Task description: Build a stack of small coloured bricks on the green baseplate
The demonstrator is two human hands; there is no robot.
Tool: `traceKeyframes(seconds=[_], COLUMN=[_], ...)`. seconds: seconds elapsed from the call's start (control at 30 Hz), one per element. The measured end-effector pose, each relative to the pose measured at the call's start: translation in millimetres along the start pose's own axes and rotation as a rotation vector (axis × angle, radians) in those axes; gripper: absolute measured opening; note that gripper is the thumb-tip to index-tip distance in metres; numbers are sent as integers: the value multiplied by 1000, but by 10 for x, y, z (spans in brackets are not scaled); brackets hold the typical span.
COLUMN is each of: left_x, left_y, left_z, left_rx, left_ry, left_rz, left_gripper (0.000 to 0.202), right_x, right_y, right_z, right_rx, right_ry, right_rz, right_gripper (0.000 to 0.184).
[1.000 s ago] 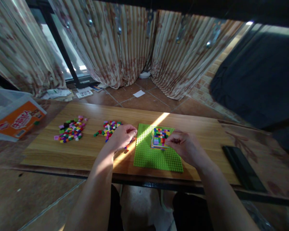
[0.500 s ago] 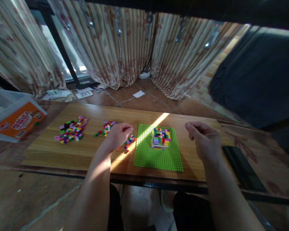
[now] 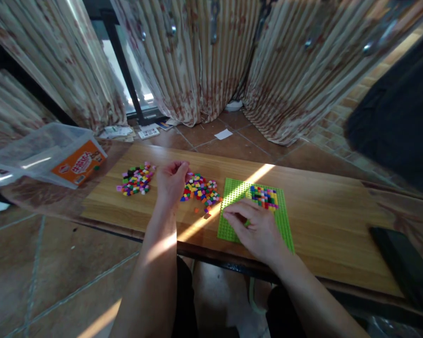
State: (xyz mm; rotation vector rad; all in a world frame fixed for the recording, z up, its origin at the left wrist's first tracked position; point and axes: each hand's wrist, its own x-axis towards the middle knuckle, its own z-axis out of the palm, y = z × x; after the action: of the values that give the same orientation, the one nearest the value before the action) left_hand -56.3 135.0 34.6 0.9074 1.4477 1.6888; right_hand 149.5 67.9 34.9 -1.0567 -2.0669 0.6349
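Note:
My left hand [image 3: 172,180] hovers between two piles of small coloured bricks, thumb and fingertips drawn together. Whatever they may pinch is too small to make out. Just right of it lies the nearer brick pile [image 3: 201,188]; the other brick pile [image 3: 137,180] is to its left. My right hand [image 3: 255,227] is over the green baseplate [image 3: 286,225], its thumb and index fingertips close together near the plate's left side. Nothing between them can be made out. Behind this hand, a multicoloured block of bricks [image 3: 266,196] stands on the plate, its near side partly hidden.
A clear plastic tub [image 3: 66,141] with an orange label stands beyond the left end of the wooden tabletop [image 3: 324,216]. A dark flat object [image 3: 402,258] lies at the right. A few loose bricks [image 3: 207,216] lie near the front. Curtains [image 3: 215,61] hang behind.
My right hand has moved left, from the bare wood right of the baseplate to over it. My left hand has shifted back left, off the nearer pile. The view has turned left.

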Motion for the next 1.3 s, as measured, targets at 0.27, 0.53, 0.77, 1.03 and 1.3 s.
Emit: traceKeyframes(seconds=[0.27,0.53,0.77,1.03,1.3], left_x=[43,39,36,32,-2], left_y=[63,52,76,46,31], left_z=[-136,-240,-311,-258,-221], left_rx=[-55,-72,-111,-107,-14], left_ry=[142,94,103,57,-76], left_rz=[-9,-7,-26,-14,-56], left_gripper=[12,13,11,12,13], right_x=[78,261,298,352,353], right_y=[123,127,155,173,165], right_z=[433,658,798,838,785], right_rx=[-235,-466,-507,-500,-340], right_ry=[-134,-106,-51,-36,15], right_rz=[101,181,201,205,176], right_gripper=[18,19,16,13,12])
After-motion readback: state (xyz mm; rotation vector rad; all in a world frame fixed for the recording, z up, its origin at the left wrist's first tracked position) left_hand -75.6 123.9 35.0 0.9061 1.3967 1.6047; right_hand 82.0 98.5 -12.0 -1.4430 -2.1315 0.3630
